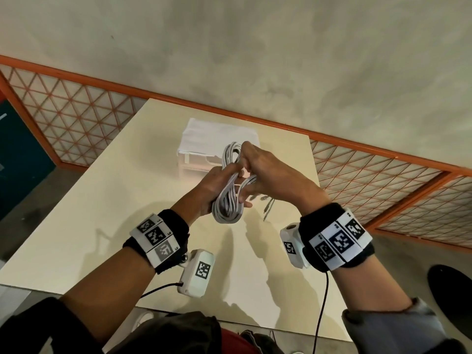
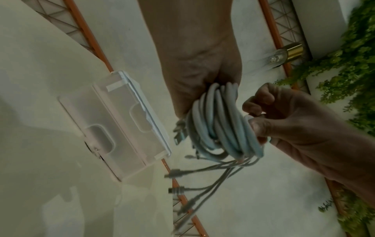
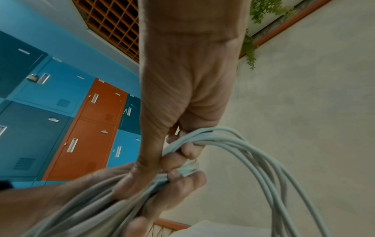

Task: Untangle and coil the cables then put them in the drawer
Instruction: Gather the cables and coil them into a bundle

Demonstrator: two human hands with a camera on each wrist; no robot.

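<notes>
A white cable coil (image 1: pixel 228 200) hangs in the air above the table, twisted into a figure-eight. My left hand (image 1: pixel 217 183) grips it round the middle from the left. My right hand (image 1: pixel 263 169) pinches the same waist from the right, fingers curled round the strands (image 3: pixel 233 142). In the left wrist view the coil (image 2: pixel 219 125) sits between both hands, and several loose connector ends (image 2: pixel 176 190) dangle below it. Behind the hands a small white plastic drawer unit (image 1: pixel 201 144) stands on the table. I cannot tell whether a drawer is pulled out.
The cream table (image 1: pixel 76 213) runs up to an orange-framed lattice railing (image 1: pixel 76 116) at the back. Blue and orange lockers (image 3: pixel 71 120) stand off to the left. A dark round seat (image 1: pixel 449 290) is at my right, and green plants (image 2: pixel 357 72) hang beyond the railing.
</notes>
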